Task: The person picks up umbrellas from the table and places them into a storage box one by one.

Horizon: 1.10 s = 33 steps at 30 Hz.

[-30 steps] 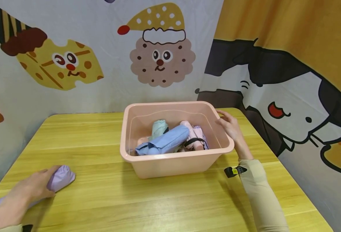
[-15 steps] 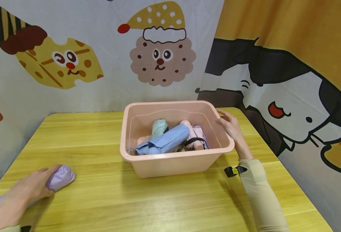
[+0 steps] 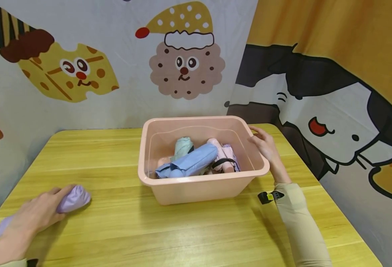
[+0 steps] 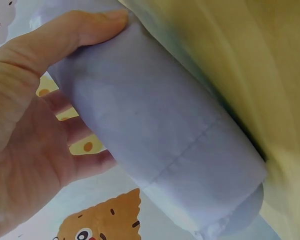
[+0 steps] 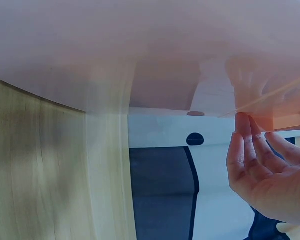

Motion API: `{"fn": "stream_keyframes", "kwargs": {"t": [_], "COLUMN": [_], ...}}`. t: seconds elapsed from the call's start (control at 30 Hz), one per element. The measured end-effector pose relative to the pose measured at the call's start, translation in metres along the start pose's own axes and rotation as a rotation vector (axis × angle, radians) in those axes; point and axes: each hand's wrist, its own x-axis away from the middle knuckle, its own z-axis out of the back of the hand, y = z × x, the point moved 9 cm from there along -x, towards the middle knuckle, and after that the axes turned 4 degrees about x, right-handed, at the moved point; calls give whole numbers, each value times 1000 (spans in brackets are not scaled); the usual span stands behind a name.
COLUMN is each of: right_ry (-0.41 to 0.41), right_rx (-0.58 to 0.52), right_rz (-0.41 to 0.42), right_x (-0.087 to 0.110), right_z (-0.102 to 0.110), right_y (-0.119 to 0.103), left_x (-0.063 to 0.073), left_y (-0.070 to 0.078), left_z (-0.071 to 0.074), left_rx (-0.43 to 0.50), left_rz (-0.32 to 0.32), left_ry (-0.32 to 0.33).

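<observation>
My left hand [image 3: 37, 211] holds a lavender folded umbrella [image 3: 73, 199] in a fabric sleeve, at the table's left side. In the left wrist view the thumb lies across the top of the umbrella [image 4: 155, 110], with the other fingers at its side and partly hidden behind it. My right hand [image 3: 266, 146] grips the right rim of a pink plastic bin [image 3: 196, 190]. From the right wrist, the fingertips [image 5: 242, 120] meet the bin's outer side. Inside the bin lie a blue folded umbrella [image 3: 196, 159], a mint green one [image 3: 183, 147] and a pink one [image 3: 220, 152] with a black strap.
The bin stands on a yellow wood-grain table [image 3: 105, 167], toward its back. A curtain printed with cartoon figures [image 3: 115, 111] hangs behind the table and along its right side. Another pale purple item [image 3: 230, 154] shows at the bin's right end.
My left hand has shifted slightly right and away from me with the lavender umbrella. The right hand and the bin have stayed put.
</observation>
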Motion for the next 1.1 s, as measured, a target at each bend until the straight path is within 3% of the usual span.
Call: {"fn": "stream_keyframes", "kwargs": {"t": [0.37, 0.53, 0.87, 1.0, 1.1], "right_ry": [9, 1, -7, -3, 5], "right_rx": [-9, -17, -19, 8, 34], "right_rz": [12, 9, 11, 22, 27], "right_x": [1, 0, -1, 0, 0], "right_z": [1, -1, -1, 0, 1], "right_y": [-1, 0, 0, -1, -2], "left_x": [1, 1, 13, 14, 15], "left_y": [13, 24, 68, 85, 96], "left_z": [11, 21, 59, 72, 81], "left_rx": [-44, -91, -196, -222, -229], "left_rz": [-33, -80, -290, -373, -422], "left_ry": [76, 144, 488, 591, 633]}}
